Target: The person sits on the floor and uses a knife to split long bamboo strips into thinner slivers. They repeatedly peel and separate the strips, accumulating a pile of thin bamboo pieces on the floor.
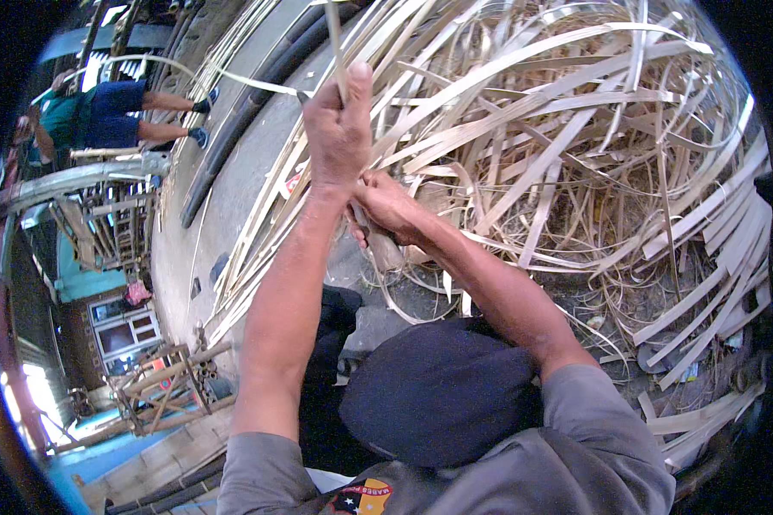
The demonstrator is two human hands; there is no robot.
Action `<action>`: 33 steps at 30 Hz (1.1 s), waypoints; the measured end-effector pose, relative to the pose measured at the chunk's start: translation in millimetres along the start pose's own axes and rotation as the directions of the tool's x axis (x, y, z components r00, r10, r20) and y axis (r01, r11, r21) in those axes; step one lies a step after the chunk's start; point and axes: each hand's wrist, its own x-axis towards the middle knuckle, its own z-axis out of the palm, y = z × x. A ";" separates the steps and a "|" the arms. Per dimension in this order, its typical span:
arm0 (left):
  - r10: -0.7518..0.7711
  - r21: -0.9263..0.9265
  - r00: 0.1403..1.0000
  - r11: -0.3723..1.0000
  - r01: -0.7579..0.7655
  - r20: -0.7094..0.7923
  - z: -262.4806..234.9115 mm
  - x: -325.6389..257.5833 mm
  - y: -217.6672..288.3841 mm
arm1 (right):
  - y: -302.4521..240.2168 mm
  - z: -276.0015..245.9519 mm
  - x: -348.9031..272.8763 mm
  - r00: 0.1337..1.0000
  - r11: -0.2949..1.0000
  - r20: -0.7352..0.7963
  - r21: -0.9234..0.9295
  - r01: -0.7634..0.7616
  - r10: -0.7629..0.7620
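My left hand [339, 129] is closed around a narrow pale bamboo strip [335, 39], which rises past my thumb toward the top edge. Just below it, my right hand [388, 206] is wrapped around a knife with a thick wooden handle [385, 251], whose end sticks out under my fingers. Most of the blade is hidden behind my left hand and wrist; a dark pointed tip [302, 97] shows at the left hand's outer side. A thin light strip [258, 83] runs left from near that tip.
A large tangled heap of split bamboo strips [558, 129] fills the right side. Dark poles [240, 112] and long pale strips lie along the concrete floor [176, 249]. Another person in blue shorts [116, 112] stands at far left, near a bamboo rack [167, 386].
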 end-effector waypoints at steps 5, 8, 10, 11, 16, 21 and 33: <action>0.121 -0.136 0.981 0.980 -0.142 -0.151 -54.3 24.9 21.7 | -10.7 6.9 -5.6 0.995 0.994 0.004 0.061 0.095 -0.095; 0.067 -0.277 0.963 0.951 -0.141 -0.260 -83.9 30.7 30.5 | -20.1 -2.1 -18.6 1.000 0.996 -0.018 0.086 0.007 -0.006; 0.036 -0.253 0.956 0.961 -0.113 -0.290 -87.7 31.4 33.5 | -19.6 -9.8 -22.2 1.000 0.989 0.000 0.146 -0.012 0.012; 0.038 -0.198 0.953 0.975 -0.101 -0.300 -87.3 32.1 36.1 | -17.0 -13.8 -22.3 1.000 0.984 0.027 0.180 -0.016 0.011; 0.154 -0.025 0.970 0.986 -0.162 -0.187 -82.2 44.6 59.3 | 4.6 -37.1 -20.2 0.983 0.900 0.164 0.435 -0.001 -0.079; 0.144 -0.045 0.966 0.986 -0.158 -0.213 -78.5 44.1 87.7 | -1.4 -45.4 -35.7 0.994 0.896 0.090 0.435 -0.090 0.056; 0.471 0.383 0.876 0.795 -0.471 0.101 -11.4 63.8 125.9 | -113.5 25.3 -26.1 0.980 0.947 0.059 -0.251 0.200 -0.192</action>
